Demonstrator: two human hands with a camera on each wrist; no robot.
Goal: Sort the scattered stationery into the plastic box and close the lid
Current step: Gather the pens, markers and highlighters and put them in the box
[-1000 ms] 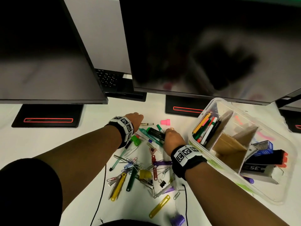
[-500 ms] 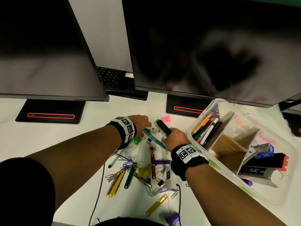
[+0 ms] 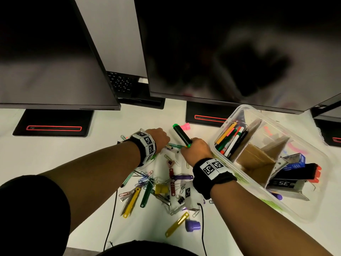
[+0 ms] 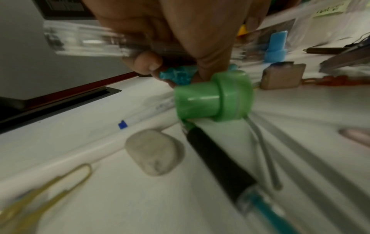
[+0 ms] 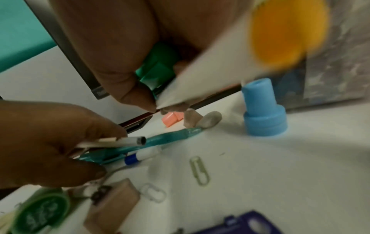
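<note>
Blue stamp [image 5: 264,114] shows only beside right hand [image 5: 124,52].

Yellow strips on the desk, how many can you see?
2 yellow strips: one at the left of the pile, beside the green strip; one nearest the person, next to the purple cap. More may be hidden under the pile.

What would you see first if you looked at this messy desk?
First, the right hand lifting a black marker with green ends, just left of the clear plastic box. Next, the colourful heap of paper clips and file fasteners on the white desk between the two arms. The left hand is gathering thin pens at the far edge of that heap.
</note>
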